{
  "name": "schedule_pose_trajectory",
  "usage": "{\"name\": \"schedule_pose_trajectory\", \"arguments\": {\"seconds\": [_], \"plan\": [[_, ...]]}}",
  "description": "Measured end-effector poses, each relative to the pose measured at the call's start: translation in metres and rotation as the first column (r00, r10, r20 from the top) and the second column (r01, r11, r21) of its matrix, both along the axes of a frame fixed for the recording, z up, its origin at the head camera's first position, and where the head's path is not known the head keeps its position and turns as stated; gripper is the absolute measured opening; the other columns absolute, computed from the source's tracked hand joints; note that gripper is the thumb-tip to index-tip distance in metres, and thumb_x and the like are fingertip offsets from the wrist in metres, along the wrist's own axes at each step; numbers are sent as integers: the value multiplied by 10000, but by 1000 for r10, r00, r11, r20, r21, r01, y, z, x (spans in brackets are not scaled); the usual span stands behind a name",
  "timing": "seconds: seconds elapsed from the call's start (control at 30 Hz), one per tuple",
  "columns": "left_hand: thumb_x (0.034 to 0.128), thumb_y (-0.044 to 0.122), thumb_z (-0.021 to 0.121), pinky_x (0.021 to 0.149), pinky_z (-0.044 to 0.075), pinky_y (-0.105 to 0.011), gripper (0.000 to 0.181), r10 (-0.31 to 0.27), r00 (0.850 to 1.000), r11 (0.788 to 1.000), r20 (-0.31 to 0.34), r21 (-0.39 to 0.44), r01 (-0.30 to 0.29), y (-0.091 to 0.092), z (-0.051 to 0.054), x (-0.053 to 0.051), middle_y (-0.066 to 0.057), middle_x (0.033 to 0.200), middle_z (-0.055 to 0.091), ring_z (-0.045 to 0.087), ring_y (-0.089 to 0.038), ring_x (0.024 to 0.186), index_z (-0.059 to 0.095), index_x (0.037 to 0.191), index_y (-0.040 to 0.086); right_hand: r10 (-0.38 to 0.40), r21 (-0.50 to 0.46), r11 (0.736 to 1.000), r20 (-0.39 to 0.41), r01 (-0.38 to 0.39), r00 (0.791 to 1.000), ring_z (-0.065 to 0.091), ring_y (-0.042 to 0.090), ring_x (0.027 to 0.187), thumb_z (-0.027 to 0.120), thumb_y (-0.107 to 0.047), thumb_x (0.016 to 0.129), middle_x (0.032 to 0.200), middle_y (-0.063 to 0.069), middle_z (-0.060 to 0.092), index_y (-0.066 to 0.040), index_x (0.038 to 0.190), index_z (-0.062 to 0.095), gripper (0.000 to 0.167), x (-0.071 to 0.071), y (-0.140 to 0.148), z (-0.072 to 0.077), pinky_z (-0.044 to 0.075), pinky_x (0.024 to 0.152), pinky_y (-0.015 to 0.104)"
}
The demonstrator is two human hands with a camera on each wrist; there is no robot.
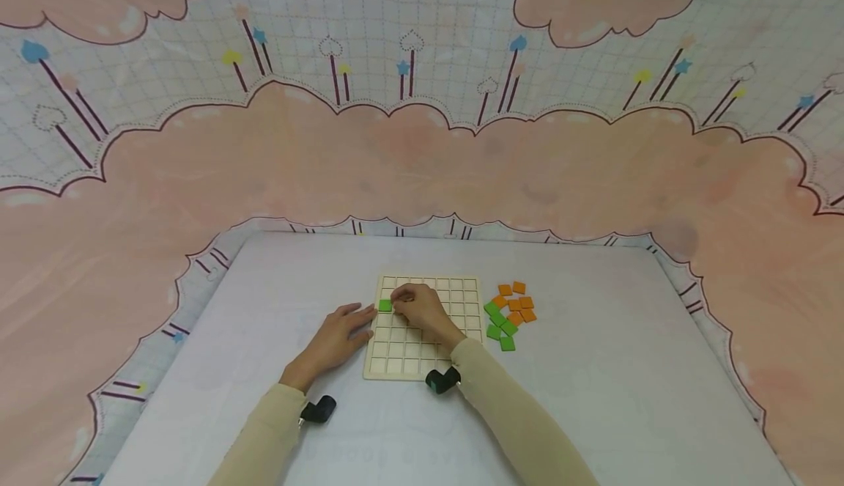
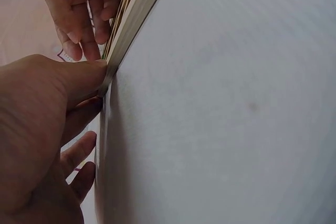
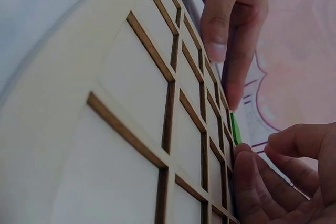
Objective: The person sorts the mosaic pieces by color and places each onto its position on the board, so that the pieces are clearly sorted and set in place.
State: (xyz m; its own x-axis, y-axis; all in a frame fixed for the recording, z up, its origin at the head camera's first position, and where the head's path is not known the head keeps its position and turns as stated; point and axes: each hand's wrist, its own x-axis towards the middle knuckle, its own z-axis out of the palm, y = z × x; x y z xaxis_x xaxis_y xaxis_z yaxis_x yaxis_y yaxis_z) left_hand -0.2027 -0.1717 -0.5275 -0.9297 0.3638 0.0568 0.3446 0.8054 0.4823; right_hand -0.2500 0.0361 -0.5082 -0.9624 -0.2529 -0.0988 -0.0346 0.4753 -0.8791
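Observation:
A pale wooden grid board with square cells lies on the table. One green square tile sits near its left edge, in the upper part. My left hand rests beside the board with extended fingers; the left wrist view has its thumb against the board's edge. Over the board, my right hand bends its fingers loosely just right of the green tile. In the right wrist view its fingertips are close to the green tile, and nothing shows between them.
Right of the board lie several loose orange tiles and several green tiles, some touching. A white cover spans the table. Behind it hangs a patterned cloth. Small black devices sit at both wrists.

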Motion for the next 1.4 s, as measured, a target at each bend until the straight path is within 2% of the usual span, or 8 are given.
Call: {"name": "schedule_pose_trajectory", "arguments": {"seconds": [0.13, 0.37, 0.63, 0.87, 1.1, 1.2, 1.4], "plan": [[971, 239, 615, 1103, 343, -638, 472, -2, 1000, 1000, -9, 1, 2, 0, 1, 0, -64, 1498, 502, 386, -384, 1414, 533, 1409, 81, -14, -10, 1000, 3, 14, 1000, 629, 99, 841, 638, -150, 913, 962, -13, 729, -142, 1038, 719, 149, 0, 0, -1, 518, 757, 251], [969, 243, 619, 1112, 335, -639, 482, 12, 1000, 1000, 20, 14, -12, 0, 1, 0, -57, 1506, 492, 373, -379, 1427, 525, 1416, 90, 0, 6, 1000, -5, 0, 1000, 615, 106, 886, 637, -154, 915, 1029, -6, 724, -137, 1045, 718, 153, 2, 1, -1, 519, 817, 285], [972, 256, 615, 1118, 332, -634, 486, 1, 1000, 1000, 12, 13, -1, 0, 1, -1, -56, 1506, 492, 374, -374, 1428, 518, 1423, 100, 15, -6, 1000, -28, -15, 1000, 661, 130, 920, 646, -163, 923, 1080, 20, 724, -119, 1079, 715, 176, 2, 6, 3, 541, 792, 281], [966, 231, 620, 1097, 343, -649, 478, -1, 1000, 1000, -7, 23, 2, -1, -1, -1, -79, 1493, 506, 391, -392, 1410, 532, 1411, 80, 14, -24, 1000, -32, -15, 999, 696, 145, 898, 656, -181, 929, 1125, 38, 721, -99, 1129, 708, 222, 6, 10, 14, 569, 753, 275], [975, 272, 610, 1114, 337, -638, 490, 19, 999, 1000, 34, 20, -20, 0, -1, 0, -45, 1516, 482, 367, -374, 1431, 516, 1428, 111, 18, -80, 997, -47, -22, 999, 716, 221, 931, 649, -163, 943, 1133, 73, 715, -66, 1159, 693, 241, 12, 21, 24, 590, 750, 305], [974, 271, 611, 1115, 336, -636, 492, 25, 999, 1000, 38, 14, -25, 1, 0, 0, -42, 1517, 481, 365, -371, 1433, 515, 1430, 114, 8, -73, 997, -69, -13, 998, 705, 190, 941, 651, -169, 940, 1131, 58, 711, -75, 1149, 695, 233, 14, 27, 27, 585, 751, 298], [973, 263, 613, 1127, 323, -632, 487, 21, 999, 1000, 32, 17, -21, 1, 0, 0, -42, 1515, 481, 365, -371, 1434, 518, 1423, 104, -11, -109, 994, -69, 3, 998, 707, 232, 965, 650, -150, 941, 1143, 93, 701, -66, 1146, 691, 225, 20, 39, 32, 599, 767, 314]]}}
